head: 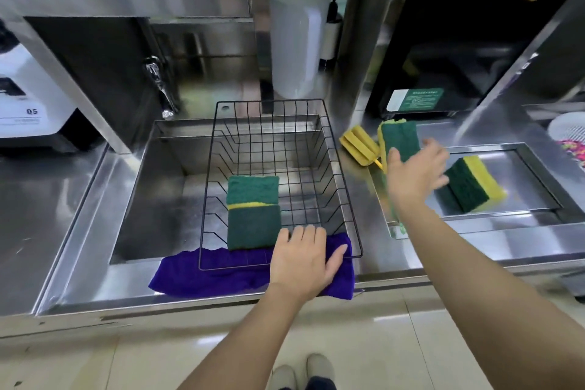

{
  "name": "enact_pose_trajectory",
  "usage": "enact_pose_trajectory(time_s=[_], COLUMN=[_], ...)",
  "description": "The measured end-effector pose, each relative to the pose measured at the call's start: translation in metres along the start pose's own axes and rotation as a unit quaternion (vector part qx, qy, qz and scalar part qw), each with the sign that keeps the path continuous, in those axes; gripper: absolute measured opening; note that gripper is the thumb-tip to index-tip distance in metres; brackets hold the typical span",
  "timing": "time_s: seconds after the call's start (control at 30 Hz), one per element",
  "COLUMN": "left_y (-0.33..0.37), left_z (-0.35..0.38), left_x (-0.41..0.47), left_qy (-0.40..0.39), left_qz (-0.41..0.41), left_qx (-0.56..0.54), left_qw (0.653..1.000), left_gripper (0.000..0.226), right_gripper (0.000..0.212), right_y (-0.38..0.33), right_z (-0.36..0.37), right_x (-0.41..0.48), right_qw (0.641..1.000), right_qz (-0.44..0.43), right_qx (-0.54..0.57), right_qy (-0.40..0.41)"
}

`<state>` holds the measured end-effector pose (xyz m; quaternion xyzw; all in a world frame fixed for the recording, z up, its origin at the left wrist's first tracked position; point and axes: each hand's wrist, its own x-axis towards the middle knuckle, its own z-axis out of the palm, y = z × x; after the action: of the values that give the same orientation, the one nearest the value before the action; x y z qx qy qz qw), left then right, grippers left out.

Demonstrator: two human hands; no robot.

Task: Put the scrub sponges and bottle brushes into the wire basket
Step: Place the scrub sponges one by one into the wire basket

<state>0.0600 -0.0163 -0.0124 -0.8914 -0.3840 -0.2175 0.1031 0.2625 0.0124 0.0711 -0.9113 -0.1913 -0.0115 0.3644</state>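
Note:
A black wire basket (335, 149) sits across the steel sink, with two green-and-yellow scrub sponges (253, 210) lying in it. My left hand (304, 259) rests flat on the basket's near rim, fingers apart, holding nothing. My right hand (414, 171) is blurred and spread over the counter to the right of the basket, just below another green scrub sponge (399, 139). A yellow bottle brush (359, 145) lies left of that sponge. A further pair of sponges (468, 187) lies to the right of my right hand.
A purple cloth (221, 275) lies under the basket's near edge on the sink rim (133, 282). A white bottle (294, 50) and a pump dispenser (332, 28) stand behind the sink. A white appliance (28, 101) stands at the left, and a white colander (569, 133) at the far right.

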Motion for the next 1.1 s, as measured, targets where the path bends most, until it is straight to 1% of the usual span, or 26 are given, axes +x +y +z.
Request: enact_pose_trajectory(time_s=[0.07,0.13,0.2,0.23,0.27,0.33,0.37,0.4,0.53,0.63,0.7,0.77,0.87,0.93,1.1], left_y=[0.001,0.0,0.0,0.0,0.0,0.001,0.0,0.0,-0.001,-0.001,-0.002,-0.007,-0.022,-0.026,-0.027], left_z=[0.004,0.008,0.01,0.011,0.011,0.011,0.011,0.011,0.008,0.005,0.003,0.0,-0.003,-0.003,-0.001], left_x=[0.0,-0.001,-0.001,-0.001,-0.002,-0.003,-0.004,-0.004,-0.004,-0.004,-0.005,-0.01,-0.02,-0.023,-0.022], left_qy=[-0.002,-0.001,0.006,0.01,0.013,0.015,0.015,0.015,0.008,0.019,0.028,0.039,0.045,0.045,0.051], left_qz=[-0.002,0.001,0.001,0.0,-0.002,-0.004,-0.006,-0.009,-0.023,-0.032,-0.047,-0.077,-0.116,-0.121,-0.131], left_qx=[-0.006,-0.01,-0.007,-0.007,-0.007,-0.004,-0.004,-0.005,-0.008,-0.013,-0.002,0.022,0.035,0.037,0.023], left_qw=[1.0,1.0,1.0,1.0,1.0,1.0,1.0,1.0,1.0,0.999,0.999,0.996,0.992,0.991,0.99], left_gripper=[0.048,0.048,0.048,0.048,0.048,0.049,0.049,0.049,0.049,0.05,0.049,0.051,0.062,0.064,0.05], right_gripper=[0.081,0.092,0.094,0.09,0.078,0.046,0.035,0.031,0.035,0.029,0.025,0.027,0.032,0.034,0.042], right_y=[0.009,0.02,0.029,0.033,0.035,0.039,0.04,0.04,0.027,0.012,0.001,-0.012,-0.029,-0.037,-0.049], right_z=[-0.002,0.0,0.003,0.004,0.003,0.003,0.003,0.003,-0.006,-0.015,-0.018,-0.018,-0.013,-0.004,0.026], right_x=[0.015,0.028,0.036,0.038,0.038,0.04,0.042,0.043,0.05,0.053,0.052,0.049,0.037,0.027,0.004], right_qw=[0.995,0.98,0.95,0.934,0.923,0.919,0.919,0.916,0.882,0.864,0.853,0.844,0.845,0.844,0.858], right_qz=[0.094,0.166,0.226,0.24,0.236,0.213,0.206,0.203,0.185,0.153,0.117,0.083,0.048,0.035,0.011], right_qx=[0.014,0.034,0.134,0.189,0.229,0.259,0.266,0.284,0.411,0.466,0.489,0.5,0.485,0.473,0.392], right_qy=[-0.041,-0.108,-0.167,-0.186,-0.198,-0.209,-0.209,-0.198,-0.138,-0.117,-0.138,-0.174,-0.22,-0.25,-0.334])
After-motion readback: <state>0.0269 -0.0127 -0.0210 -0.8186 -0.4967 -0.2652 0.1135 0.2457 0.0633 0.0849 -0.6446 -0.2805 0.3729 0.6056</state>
